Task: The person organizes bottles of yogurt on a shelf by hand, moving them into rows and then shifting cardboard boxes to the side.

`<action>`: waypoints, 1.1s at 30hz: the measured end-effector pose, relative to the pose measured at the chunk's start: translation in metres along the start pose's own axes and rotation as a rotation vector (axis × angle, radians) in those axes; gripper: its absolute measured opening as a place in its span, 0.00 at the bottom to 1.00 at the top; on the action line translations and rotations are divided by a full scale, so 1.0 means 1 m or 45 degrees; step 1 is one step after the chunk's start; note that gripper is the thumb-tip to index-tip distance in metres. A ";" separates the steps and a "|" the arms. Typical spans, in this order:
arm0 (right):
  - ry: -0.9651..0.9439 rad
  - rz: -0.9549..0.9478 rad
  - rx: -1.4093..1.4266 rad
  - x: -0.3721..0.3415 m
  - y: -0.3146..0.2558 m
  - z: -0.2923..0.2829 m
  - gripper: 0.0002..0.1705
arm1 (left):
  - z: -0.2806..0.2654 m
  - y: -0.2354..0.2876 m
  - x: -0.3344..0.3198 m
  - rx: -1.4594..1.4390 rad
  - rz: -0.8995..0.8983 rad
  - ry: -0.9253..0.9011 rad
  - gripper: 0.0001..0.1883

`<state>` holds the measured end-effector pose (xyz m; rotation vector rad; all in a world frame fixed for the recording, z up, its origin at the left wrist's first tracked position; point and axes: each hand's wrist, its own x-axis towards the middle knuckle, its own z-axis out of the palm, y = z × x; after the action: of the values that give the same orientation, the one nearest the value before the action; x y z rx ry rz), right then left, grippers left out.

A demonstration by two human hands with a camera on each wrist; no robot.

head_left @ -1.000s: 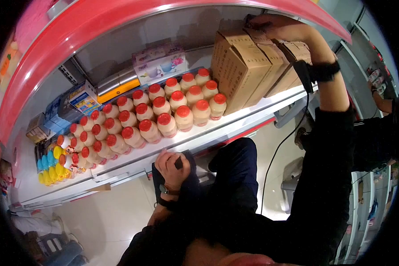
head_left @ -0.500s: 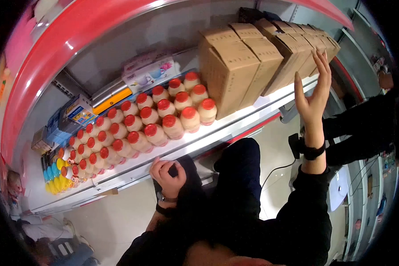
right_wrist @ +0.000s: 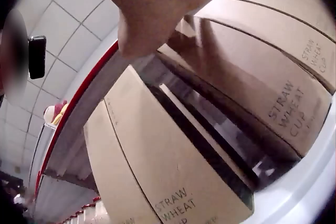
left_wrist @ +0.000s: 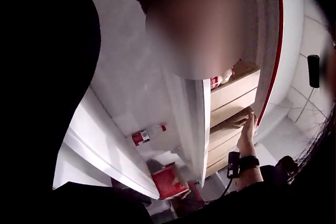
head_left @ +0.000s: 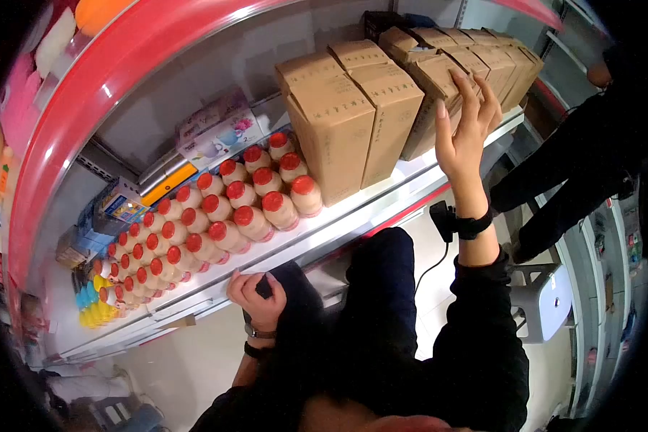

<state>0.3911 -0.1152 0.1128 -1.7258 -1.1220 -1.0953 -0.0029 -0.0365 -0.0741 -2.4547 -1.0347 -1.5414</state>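
Observation:
My right hand [head_left: 468, 129] reaches over the shelf, its fingertips at the upper front of a cardboard box [head_left: 439, 78] and the thumb spread to the left. In the right wrist view, part of the hand [right_wrist: 157, 14] hangs over boxes printed "STRAW WHEAT CUP", and its shadow falls on one box [right_wrist: 239, 66]. Left of a narrow gap stand two taller-looking boxes [head_left: 331, 137], side by side. Low by my knee, my left hand [head_left: 259, 302] rests with loosely curled fingers; a dark patch shows between thumb and fingers.
Rows of red-capped bottles [head_left: 227, 237] fill the shelf's middle. Behind them stand a cup gift box [head_left: 219, 137] and other packages. A red rim [head_left: 108, 86] arches overhead. A stool [head_left: 543, 302] and another person's legs [head_left: 554, 187] are at the right.
My right hand has come back from behind the boxes, out past their front, then left onto a box. The view has shifted right along the shelf. The left hand stays by the knee.

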 end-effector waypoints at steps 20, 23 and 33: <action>-0.372 0.202 0.613 0.010 -0.004 -0.012 0.45 | 0.001 0.001 0.000 0.004 -0.014 -0.005 0.17; -0.437 0.288 0.756 0.011 -0.004 -0.012 0.45 | 0.000 -0.002 -0.005 -0.022 -0.009 -0.042 0.18; -0.497 0.393 0.807 0.014 -0.010 -0.014 0.45 | 0.002 -0.003 -0.004 0.024 0.003 -0.009 0.17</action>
<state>0.3814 -0.1214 0.1325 -1.5429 -1.2121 -0.1717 -0.0039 -0.0355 -0.0792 -2.4503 -1.0420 -1.5162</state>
